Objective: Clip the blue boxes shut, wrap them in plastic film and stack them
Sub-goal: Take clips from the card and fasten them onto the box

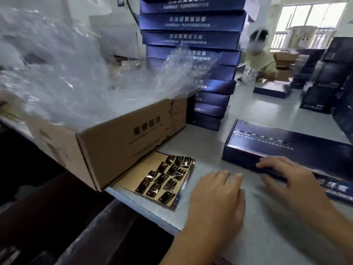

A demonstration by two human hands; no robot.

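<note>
While the left hand point(215, 194) is laid palm-down on the table point(257, 236) at 5 o'clock, fingers straight and holding nothing, the right hand point(290, 180) is spread at 4 o'clock. Its fingertips point(261, 165) are set on the near edge of a blue box point(286, 144) lying flat at 3 o'clock, and nothing is gripped. A stack point(193, 35) of blue boxes is seen at 12 o'clock. Film point(66, 73) is heaped in a carton point(124, 146) at 9 o'clock. A card point(137, 173) of dark clips point(162, 178) is tucked partly under it at 6 o'clock.
</note>
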